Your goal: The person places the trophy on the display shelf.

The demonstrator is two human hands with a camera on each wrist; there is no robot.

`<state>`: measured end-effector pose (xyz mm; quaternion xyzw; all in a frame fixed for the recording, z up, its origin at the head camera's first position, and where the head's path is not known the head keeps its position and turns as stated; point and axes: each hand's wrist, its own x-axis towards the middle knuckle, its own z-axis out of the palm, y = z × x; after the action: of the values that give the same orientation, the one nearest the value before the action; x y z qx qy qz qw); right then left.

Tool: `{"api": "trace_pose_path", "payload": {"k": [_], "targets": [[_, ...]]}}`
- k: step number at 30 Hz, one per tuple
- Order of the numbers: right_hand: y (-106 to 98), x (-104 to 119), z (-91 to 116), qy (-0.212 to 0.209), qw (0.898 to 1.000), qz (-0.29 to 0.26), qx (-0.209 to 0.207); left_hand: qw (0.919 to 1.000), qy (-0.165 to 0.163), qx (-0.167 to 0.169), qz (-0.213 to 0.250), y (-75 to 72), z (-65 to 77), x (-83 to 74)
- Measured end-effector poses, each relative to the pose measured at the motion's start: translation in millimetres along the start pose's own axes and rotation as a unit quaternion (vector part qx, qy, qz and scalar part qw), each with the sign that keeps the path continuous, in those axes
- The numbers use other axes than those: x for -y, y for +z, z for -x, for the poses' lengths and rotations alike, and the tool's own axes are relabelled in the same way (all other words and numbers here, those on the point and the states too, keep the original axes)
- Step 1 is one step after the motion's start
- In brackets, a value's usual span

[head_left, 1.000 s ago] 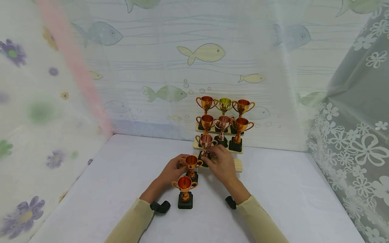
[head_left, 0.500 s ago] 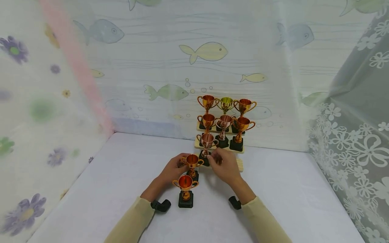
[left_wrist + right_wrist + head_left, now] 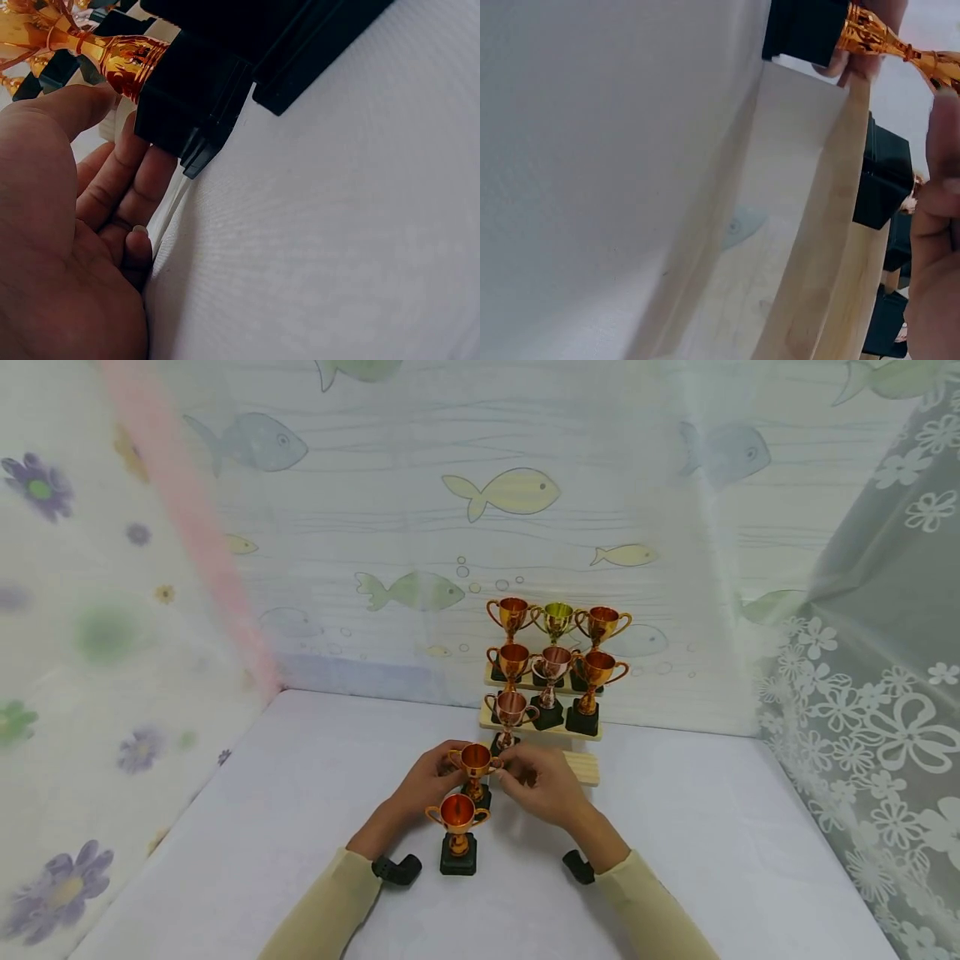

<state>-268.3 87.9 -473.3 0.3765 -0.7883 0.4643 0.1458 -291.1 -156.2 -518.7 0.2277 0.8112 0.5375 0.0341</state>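
Note:
In the head view, my left hand point(image 3: 422, 783) holds a small orange-gold trophy cup point(image 3: 475, 763) with a black base. The left wrist view shows the thumb at its stem point(image 3: 129, 67) and fingers against its base. My right hand point(image 3: 551, 787) has fingertips at that cup's right handle, as though pinching it. Behind it, a rose-coloured trophy cup point(image 3: 511, 710) stands on the lowest step of a wooden stepped stand point(image 3: 583, 768). Another orange trophy cup point(image 3: 457, 815) stands in front on the table.
Several gold, rose and yellow-gold trophies point(image 3: 557, 620) fill the stand's two upper steps. The white table point(image 3: 675, 843) meets a fish-print curtain point(image 3: 495, 493) at the back. The lowest step point(image 3: 855, 255) shows close up in the right wrist view.
My right hand has let go of the rose trophy on the lowest step and moved toward me to the orange trophy's handle. My left hand has stayed on the orange trophy.

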Motion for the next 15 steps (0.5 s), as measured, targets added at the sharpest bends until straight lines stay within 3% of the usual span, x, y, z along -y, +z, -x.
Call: {"api": "trace_pose_path", "payload": {"k": [4, 10, 15], "targets": [[1, 1, 1, 0.03, 0.998, 0.011, 0.051, 1.0, -0.001, 0.003, 0.004, -3.5, 5.6, -22.4], [9, 1, 3, 0.069, 0.994, 0.023, 0.083, 0.9997, -0.023, 0.001, 0.005, -3.0, 6.5, -24.9], [15, 4, 3, 0.095, 0.991, 0.012, 0.088, 0.9998, -0.021, 0.002, 0.002, -3.6, 7.2, -26.3]]}}
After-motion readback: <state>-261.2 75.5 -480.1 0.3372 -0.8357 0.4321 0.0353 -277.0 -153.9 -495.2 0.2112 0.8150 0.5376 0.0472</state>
